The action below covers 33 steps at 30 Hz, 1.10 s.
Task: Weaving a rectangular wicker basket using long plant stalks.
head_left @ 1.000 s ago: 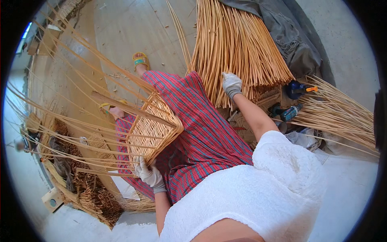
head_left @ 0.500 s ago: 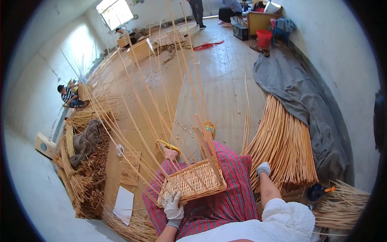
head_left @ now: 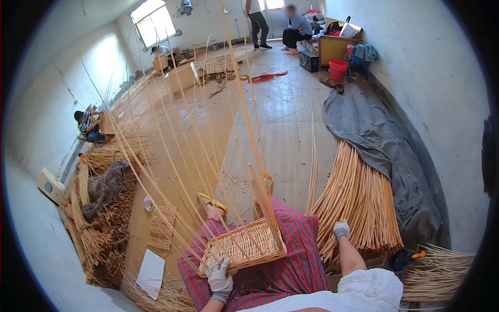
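A partly woven wicker basket (head_left: 241,245) rests tilted on the red striped cloth (head_left: 304,255) over my lap. Long, thin rods stand up from its edges, with wider flat sticks (head_left: 266,208) at its right end. My left hand (head_left: 219,280), in a pale glove, grips the basket's near left corner, fingers over the edge. Out to the right, my gloved right hand (head_left: 341,230) is at the left side of a large bundle of peeled wicker rods (head_left: 364,203). Its fingers look curled, but what they hold is hidden.
A grey cloth (head_left: 384,140) covers the bundle's far end. Darker rods (head_left: 104,229) are heaped at left, near a flat woven panel (head_left: 162,227) and a white sheet (head_left: 150,273). More rods (head_left: 436,273) lie at right. A red bucket (head_left: 338,69) and several people are farther off.
The view has shifted, showing more of the far room. My left hand stays on the basket corner, and my right hand stays beside the rod bundle.
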### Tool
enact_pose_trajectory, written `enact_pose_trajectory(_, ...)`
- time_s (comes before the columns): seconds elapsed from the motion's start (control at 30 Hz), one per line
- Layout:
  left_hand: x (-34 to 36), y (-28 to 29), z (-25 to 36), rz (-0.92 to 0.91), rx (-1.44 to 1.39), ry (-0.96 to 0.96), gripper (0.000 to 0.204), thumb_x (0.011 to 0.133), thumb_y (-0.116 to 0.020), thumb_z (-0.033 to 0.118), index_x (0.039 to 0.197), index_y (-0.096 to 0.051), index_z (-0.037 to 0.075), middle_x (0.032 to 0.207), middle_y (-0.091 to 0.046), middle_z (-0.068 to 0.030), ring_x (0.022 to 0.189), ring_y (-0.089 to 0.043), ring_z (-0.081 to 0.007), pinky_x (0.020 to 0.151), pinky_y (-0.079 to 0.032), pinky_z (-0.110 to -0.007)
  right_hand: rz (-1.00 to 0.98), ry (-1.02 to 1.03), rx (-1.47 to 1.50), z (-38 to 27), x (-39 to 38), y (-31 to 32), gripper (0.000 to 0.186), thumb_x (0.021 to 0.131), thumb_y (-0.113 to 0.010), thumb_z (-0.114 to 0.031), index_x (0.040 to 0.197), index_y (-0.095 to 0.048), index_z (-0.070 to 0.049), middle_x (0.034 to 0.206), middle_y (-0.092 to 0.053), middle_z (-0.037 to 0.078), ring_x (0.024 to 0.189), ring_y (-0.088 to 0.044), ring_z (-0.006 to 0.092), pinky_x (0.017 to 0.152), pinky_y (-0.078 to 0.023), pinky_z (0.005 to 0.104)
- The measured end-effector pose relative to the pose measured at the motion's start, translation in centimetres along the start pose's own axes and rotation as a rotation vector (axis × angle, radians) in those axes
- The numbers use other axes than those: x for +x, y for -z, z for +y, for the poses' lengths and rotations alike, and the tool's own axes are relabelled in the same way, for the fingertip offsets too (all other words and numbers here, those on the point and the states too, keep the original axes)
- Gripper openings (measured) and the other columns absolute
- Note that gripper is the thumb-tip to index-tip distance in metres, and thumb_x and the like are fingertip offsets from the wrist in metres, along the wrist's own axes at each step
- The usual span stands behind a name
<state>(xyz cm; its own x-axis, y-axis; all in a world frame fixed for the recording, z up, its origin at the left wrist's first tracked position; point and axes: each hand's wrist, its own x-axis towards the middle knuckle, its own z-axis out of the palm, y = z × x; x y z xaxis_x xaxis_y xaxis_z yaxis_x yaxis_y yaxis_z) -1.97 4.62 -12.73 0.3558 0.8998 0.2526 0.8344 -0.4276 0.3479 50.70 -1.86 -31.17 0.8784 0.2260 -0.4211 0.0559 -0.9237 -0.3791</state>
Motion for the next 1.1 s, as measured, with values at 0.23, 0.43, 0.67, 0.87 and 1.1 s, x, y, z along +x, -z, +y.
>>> enact_pose_trajectory(0.23,1.4,1.8,1.1,-0.003,0.071,-0.063,0.056,0.072,-0.068,0.014,0.127,-0.06,0.02,0.121,-0.056,-0.0153,0.119,-0.049,-0.0377,0.112,-0.024,-0.059,-0.377,0.092,0.705,0.3,-2.5,9.8,0.024,0.094,-0.052,-0.025,0.094,-0.062,-0.003,0.074,-0.064,0.011,0.063,-0.059,0.0227,0.06,-0.048,0.0381)
enact_pose_trajectory(0.43,1.4,1.7,1.5,0.03,0.171,-0.09,0.045,0.077,-0.062,0.011,0.122,-0.059,0.019,0.104,-0.055,-0.0123,0.107,-0.053,-0.0341,0.111,-0.026,-0.059,-0.959,0.347,1.487,-5.9,-19.8,16.9,0.014,0.098,-0.057,-0.023,0.101,-0.06,-0.01,0.088,-0.066,0.007,0.075,-0.061,0.0174,0.065,-0.053,0.0306)
enact_pose_trajectory(0.67,1.2,1.1,1.6,0.06,0.254,-0.037,0.05,0.077,-0.062,0.01,0.126,-0.062,0.023,0.112,-0.061,-0.0121,0.117,-0.053,-0.0308,0.114,-0.024,-0.056,-0.976,1.317,1.07,-9.5,-43.1,15.0,0.026,0.084,-0.067,0.007,0.097,-0.048,-0.005,0.087,-0.067,0.011,0.083,-0.069,0.0205,0.07,-0.059,0.0333)
enact_pose_trajectory(0.87,0.9,0.7,0.8,0.083,0.188,-0.046,0.056,0.074,-0.066,0.01,0.128,-0.06,0.025,0.11,-0.059,-0.0098,0.112,-0.054,-0.0297,0.114,-0.024,-0.054,-0.712,0.887,1.143,-11.3,-38.3,16.5,0.01,0.094,-0.063,-0.007,0.098,-0.054,-0.005,0.091,-0.068,0.014,0.083,-0.068,0.0197,0.067,-0.059,0.0317)
enact_pose_trajectory(1.1,0.9,0.7,1.5,0.029,0.198,-0.002,0.056,0.076,-0.067,0.012,0.13,-0.059,0.025,0.118,-0.055,-0.0087,0.121,-0.048,-0.0285,0.114,-0.021,-0.054,-0.657,0.719,1.294,-9.4,-29.7,10.0,0.004,0.094,-0.061,-0.008,0.096,-0.058,-0.008,0.101,-0.067,0.011,0.095,-0.068,0.0231,0.077,-0.063,0.034)
